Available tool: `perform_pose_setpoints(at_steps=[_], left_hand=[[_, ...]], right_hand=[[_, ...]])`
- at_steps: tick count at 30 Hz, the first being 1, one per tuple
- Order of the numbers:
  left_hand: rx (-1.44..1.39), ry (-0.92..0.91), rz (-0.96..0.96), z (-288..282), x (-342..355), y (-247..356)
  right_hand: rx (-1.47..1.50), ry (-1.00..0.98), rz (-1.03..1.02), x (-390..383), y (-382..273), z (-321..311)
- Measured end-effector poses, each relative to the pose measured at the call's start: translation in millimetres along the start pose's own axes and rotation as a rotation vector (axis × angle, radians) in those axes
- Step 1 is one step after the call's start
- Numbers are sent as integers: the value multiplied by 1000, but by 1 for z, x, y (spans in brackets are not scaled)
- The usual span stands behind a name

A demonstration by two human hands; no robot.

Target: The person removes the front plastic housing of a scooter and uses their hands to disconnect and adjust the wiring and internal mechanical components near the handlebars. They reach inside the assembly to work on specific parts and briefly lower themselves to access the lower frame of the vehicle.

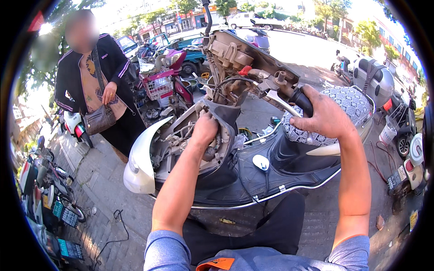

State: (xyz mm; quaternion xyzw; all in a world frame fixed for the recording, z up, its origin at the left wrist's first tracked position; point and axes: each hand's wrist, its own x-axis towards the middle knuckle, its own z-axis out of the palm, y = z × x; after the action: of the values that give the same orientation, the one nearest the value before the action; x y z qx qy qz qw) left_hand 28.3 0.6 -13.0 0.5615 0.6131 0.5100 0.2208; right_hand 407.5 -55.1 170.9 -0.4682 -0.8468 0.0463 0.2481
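An electric scooter with its front cover off stands before me, its floorboard between my arms and its nose to the left. My right hand is wrapped round the black handlebar grip, with the thumb near the silver brake lever. Inside the opened front body, my left hand is closed among wires and parts; what its fingers hold is hidden. Exposed wiring fills the space beside that hand. Above it, the handlebar's dusty underside shows, with a red switch part.
A white curved front panel juts out at the left. On the floorboard lies a white mirror-shaped piece. The seat has a patterned cover. A person with a brown bag stands at the left. Parked scooters surround the spot.
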Motion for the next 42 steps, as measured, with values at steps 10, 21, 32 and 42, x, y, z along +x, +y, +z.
perform_pose_setpoints(at_steps=[10, 21, 32, 42], left_hand=[[-152, -128, 22, -8, -8, -5], [-171, -11, 59, -24, 12, -53], [-169, -140, 172, -24, 12, -14], [-288, -352, -38, -18, 11, 14]], right_hand=[[5, -54, 6, 1, 0, -3], [-16, -137, -2, 4, -17, -11], [-1, -90, 0, -3, 4, -11], [14, -83, 9, -4, 20, -4]])
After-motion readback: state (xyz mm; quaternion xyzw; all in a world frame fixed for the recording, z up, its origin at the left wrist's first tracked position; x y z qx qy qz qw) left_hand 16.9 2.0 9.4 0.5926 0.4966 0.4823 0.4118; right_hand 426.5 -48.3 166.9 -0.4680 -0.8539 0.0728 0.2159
